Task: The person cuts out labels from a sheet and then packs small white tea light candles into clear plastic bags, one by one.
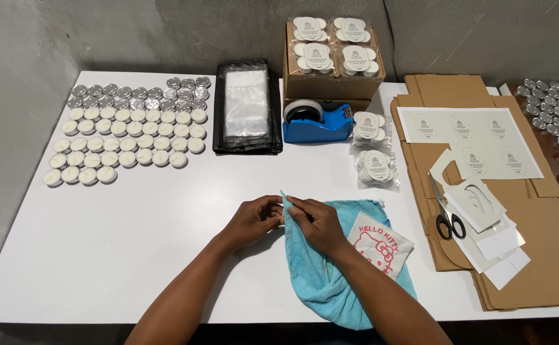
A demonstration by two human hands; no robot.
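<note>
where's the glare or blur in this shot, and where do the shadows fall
Head view: sharp throughout, no motion blur on the left hand or right hand; mild sheen on the clear plastic bags stacked on black plastic and the silver metal tealight cups; soft shadows under the forearms on the white table; edges bow slightly.

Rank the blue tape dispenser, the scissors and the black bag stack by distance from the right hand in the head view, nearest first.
From the right hand:
1. Tape dispenser, straight beyond the hand, mid-table.
2. Scissors, off to the right on the cardboard.
3. Black bag stack, far side, up and to the left.
The first two are fairly close.
</note>
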